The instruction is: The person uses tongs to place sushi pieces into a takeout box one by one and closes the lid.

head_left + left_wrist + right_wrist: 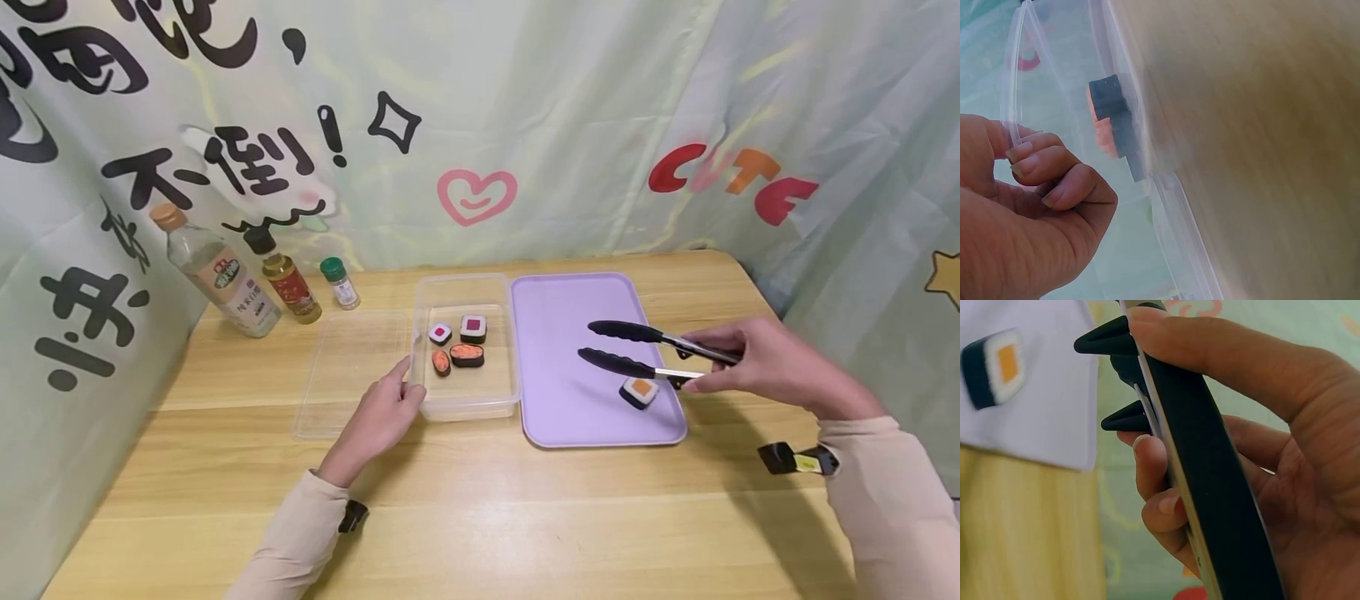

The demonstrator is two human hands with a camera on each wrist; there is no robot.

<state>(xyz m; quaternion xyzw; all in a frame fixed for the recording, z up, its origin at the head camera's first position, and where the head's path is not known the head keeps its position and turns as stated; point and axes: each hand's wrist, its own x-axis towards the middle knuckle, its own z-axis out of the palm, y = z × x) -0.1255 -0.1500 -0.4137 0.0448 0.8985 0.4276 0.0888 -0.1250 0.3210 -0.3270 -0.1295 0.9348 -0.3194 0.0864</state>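
Note:
In the head view my right hand [750, 367] grips a pair of black-tipped tongs [622, 362], arms spread with nothing between the tips. They hover over a lilac tray [577, 425], where one sushi roll with an orange centre [640, 392] lies under the lower arm. My left hand [386, 408] pinches the left rim of a clear plastic container [468, 407]; the left wrist view shows its fingers curled at that rim. Inside the container sit two rolls with red centres, a larger one [473, 328] and a smaller one [440, 333], and two orange-topped sushi pieces [467, 356].
A clear flat lid [330, 375] lies left of the container, partly behind my left hand. Behind it stand a large bottle [225, 279], a smaller amber bottle [288, 283] and a green-capped shaker [341, 285]. The tray touches or nearly touches the container. A printed curtain [570, 167] hangs behind the table.

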